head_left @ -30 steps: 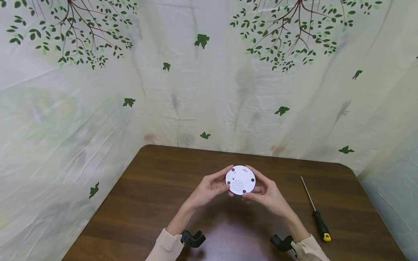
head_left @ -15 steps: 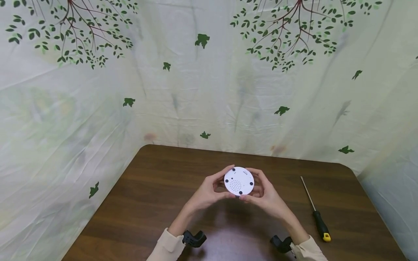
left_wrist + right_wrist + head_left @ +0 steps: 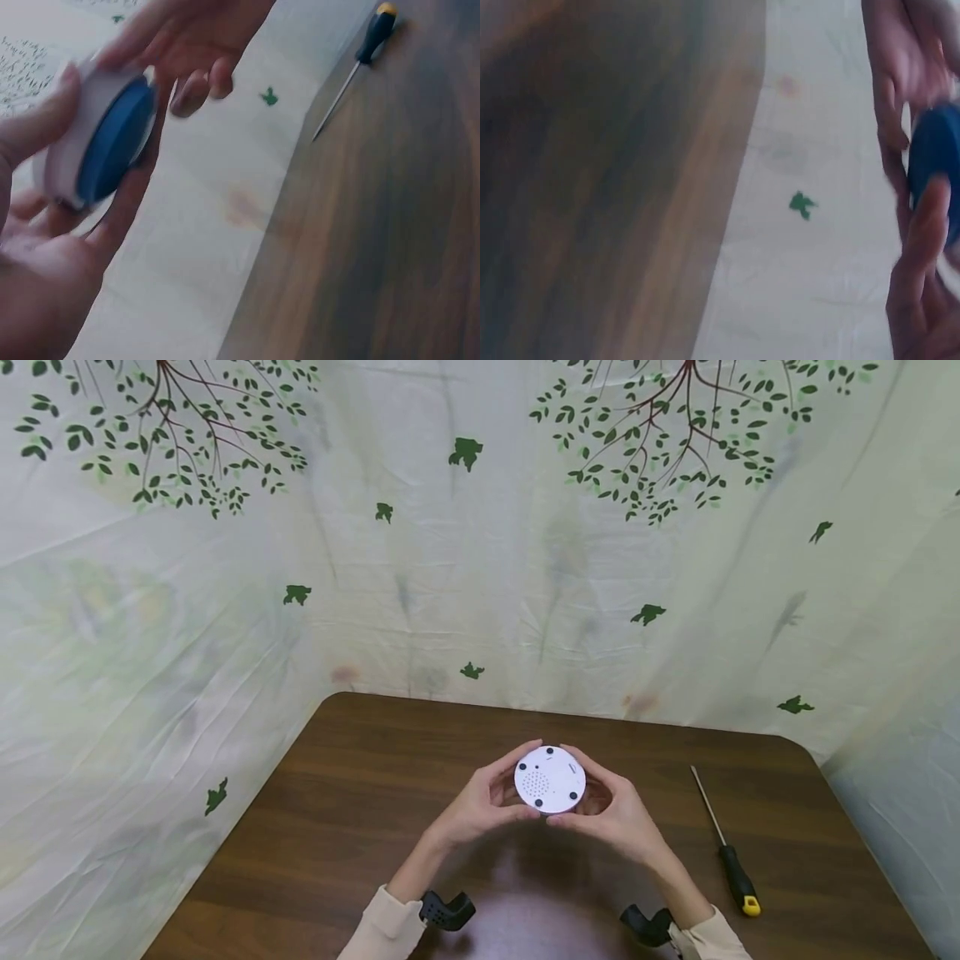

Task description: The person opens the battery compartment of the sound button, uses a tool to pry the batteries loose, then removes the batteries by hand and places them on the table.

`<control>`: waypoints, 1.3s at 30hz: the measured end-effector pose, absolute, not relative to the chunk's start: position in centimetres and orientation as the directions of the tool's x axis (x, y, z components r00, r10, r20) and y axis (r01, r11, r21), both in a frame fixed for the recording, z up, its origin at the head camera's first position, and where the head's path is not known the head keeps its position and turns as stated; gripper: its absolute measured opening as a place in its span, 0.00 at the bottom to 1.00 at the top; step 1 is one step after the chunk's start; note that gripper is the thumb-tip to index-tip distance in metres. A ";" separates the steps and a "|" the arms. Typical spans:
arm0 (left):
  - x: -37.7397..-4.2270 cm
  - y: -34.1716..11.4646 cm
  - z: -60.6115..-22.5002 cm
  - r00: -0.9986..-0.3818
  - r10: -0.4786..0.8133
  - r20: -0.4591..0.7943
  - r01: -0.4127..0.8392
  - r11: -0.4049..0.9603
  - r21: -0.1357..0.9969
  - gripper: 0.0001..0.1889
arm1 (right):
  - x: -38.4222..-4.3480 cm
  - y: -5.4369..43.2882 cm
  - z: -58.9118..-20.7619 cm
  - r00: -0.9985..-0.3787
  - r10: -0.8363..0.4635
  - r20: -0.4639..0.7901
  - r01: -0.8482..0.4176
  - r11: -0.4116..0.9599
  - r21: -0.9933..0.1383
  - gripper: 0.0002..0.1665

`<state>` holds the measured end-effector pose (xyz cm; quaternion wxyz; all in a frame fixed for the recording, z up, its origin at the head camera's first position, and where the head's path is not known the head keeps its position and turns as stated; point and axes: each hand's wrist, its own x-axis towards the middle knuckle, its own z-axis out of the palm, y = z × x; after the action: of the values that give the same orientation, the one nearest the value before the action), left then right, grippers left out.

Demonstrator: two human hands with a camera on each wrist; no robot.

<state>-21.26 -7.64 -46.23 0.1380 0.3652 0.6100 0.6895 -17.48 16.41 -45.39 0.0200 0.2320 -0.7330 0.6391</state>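
Between both hands, above the table, is a round white device (image 3: 550, 781) with a blue far side (image 3: 118, 142). Its white face, toward the head camera, carries several dark round feet, a patch of small holes and a small slot. My left hand (image 3: 480, 797) grips its left edge, thumb at the bottom and fingers at the top. On the opposite edge, my right hand (image 3: 622, 810) holds it the same way, its fingers partly hidden behind the device. In the right wrist view, the blue side (image 3: 935, 154) is cut off by the frame edge.
A screwdriver (image 3: 726, 847) with a black and yellow handle lies on the brown wooden table (image 3: 390, 760), right of the hands. Behind the table hangs a pale cloth (image 3: 510, 577) with leaf prints. Black wrist cameras (image 3: 447, 911) sit at both wrists.
The white device has turned clockwise between the hands, its feet and hole patch shifting round. Both hands have adjusted their grip slightly. The screwdriver has stayed put.
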 end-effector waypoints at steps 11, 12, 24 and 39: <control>-21.3 -7.4 -46.0 -0.668 0.668 0.329 0.230 -0.235 0.944 0.44 | -17.5 17.8 -44.7 -0.893 -0.397 0.213 -0.307 0.190 -0.933 0.50; -21.4 -7.5 -46.0 -0.647 0.693 0.319 0.215 -0.235 0.948 0.44 | -17.5 18.1 -44.7 -0.889 -0.409 0.206 -0.307 0.197 -0.931 0.50; -21.1 -6.9 -46.8 -0.711 0.601 0.364 0.260 -0.256 0.931 0.46 | -16.4 16.2 -45.3 -0.923 -0.146 0.355 -0.383 0.381 -0.841 0.49; -21.9 -6.2 -46.8 -0.660 0.655 0.368 0.234 -0.287 0.929 0.46 | -16.5 17.0 -45.3 -0.929 -0.161 0.333 -0.370 0.362 -0.856 0.48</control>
<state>-21.93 -6.21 -46.78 0.1496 0.3841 0.5782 0.7041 -16.50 17.00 -45.28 0.0967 0.1617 -0.8196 0.5410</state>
